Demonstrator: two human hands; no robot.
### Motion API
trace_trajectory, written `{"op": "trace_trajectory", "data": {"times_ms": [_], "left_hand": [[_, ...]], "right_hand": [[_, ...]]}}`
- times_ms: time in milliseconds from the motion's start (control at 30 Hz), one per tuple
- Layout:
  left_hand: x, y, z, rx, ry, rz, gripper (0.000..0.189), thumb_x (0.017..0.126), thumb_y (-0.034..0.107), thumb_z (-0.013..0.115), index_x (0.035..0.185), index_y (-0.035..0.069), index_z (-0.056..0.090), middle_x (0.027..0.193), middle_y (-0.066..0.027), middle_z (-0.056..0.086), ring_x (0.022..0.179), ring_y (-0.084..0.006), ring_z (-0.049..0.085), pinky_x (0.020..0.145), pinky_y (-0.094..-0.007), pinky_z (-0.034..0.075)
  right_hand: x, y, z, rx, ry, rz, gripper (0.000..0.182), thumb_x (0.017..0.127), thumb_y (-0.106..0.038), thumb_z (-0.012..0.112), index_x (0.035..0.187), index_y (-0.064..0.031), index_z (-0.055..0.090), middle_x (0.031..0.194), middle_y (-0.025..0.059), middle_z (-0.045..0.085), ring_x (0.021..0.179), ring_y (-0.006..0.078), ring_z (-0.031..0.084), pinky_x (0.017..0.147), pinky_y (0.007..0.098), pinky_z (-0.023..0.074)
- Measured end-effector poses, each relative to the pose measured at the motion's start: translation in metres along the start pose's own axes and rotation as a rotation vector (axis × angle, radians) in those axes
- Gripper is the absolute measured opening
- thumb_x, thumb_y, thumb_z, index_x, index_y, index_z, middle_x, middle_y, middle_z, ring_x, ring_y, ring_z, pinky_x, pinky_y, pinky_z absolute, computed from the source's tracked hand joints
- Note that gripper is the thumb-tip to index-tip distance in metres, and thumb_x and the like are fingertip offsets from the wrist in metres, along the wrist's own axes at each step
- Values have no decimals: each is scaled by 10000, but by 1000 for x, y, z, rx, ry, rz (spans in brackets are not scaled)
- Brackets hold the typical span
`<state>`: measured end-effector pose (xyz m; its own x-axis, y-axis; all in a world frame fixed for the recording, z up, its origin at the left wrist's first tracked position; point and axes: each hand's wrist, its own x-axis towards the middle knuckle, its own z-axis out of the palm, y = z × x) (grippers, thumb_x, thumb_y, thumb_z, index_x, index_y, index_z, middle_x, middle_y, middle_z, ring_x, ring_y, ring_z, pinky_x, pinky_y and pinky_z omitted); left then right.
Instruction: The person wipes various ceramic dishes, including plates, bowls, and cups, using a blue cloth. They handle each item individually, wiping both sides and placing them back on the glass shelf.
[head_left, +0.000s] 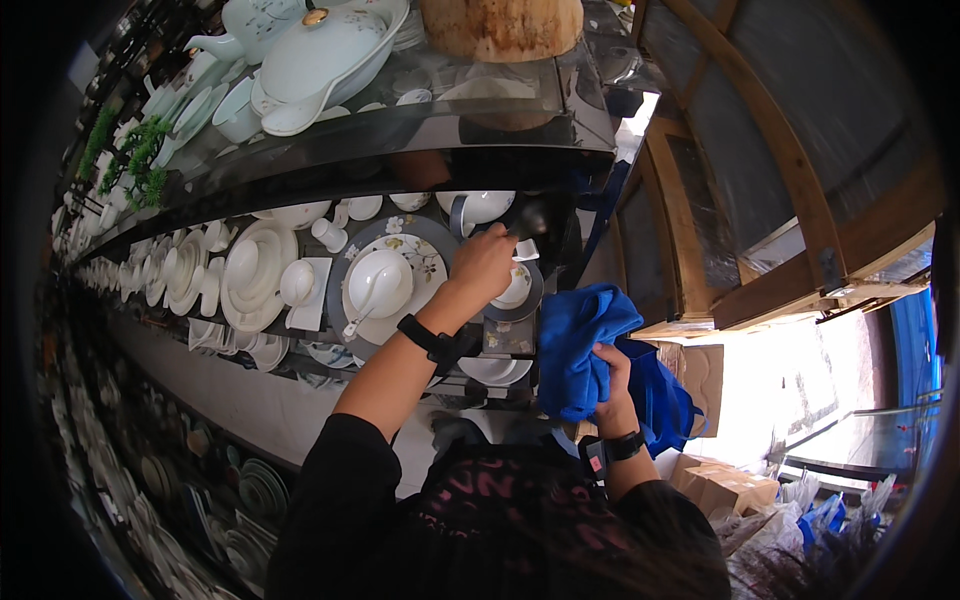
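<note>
My left hand (484, 262) reaches over the display shelf, its fingers closed around a small white ceramic piece (526, 250), perhaps a spoon or its rest; the grip is partly hidden. Just below that hand, a small white bowl (516, 289) sits on a grey-rimmed plate (534, 300). My right hand (616, 379) grips a bunched blue cloth (577, 345) at the shelf's right end. Left of my left wrist, a white bowl (381, 279) with a spoon (369, 300) in it stands on a floral plate (427, 259) over a larger grey-rimmed plate (345, 259).
Above is a dark glass-topped shelf (480, 124) with a lidded tureen (330, 52), a teapot (259, 30) and a wood block (502, 26). More white tableware (259, 274) lines the shelf leftward. A blue bag (660, 397), cardboard boxes (724, 487) and wooden-framed panels (697, 217) are at the right.
</note>
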<state>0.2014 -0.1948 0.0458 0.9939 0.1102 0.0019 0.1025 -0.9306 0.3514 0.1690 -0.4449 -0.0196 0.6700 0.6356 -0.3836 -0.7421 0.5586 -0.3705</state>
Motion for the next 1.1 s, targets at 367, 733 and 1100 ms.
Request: {"op": "trace_trajectory", "data": {"times_ms": [367,733,1100], "left_hand": [[39,-8,19,112,-128,11,222,799,163,690,1010,95,696,1030,-122,612,997,-320,601,796,-426,498],[59,1,18,103,-83,-44,266,765,258,717,968,86,702,992,-135,671,959,-329,628,801,-418,506],[67,-1,48,230,10,51,269,698,206,728,923,62,703,969,-136,656,913,-308,629,779,-403,516]], "right_hand": [[-6,0,-4,-91,-31,28,602,757,-136,607,1314,-2,422,1185,182,585,1072,338,587,983,442,455],[-16,2,-13,-85,0,26,552,760,-113,619,1271,21,458,1152,166,602,1045,307,606,950,417,477],[-25,5,-21,-79,20,38,549,751,-111,624,1261,15,467,1146,159,604,1040,307,608,950,423,477]]}}
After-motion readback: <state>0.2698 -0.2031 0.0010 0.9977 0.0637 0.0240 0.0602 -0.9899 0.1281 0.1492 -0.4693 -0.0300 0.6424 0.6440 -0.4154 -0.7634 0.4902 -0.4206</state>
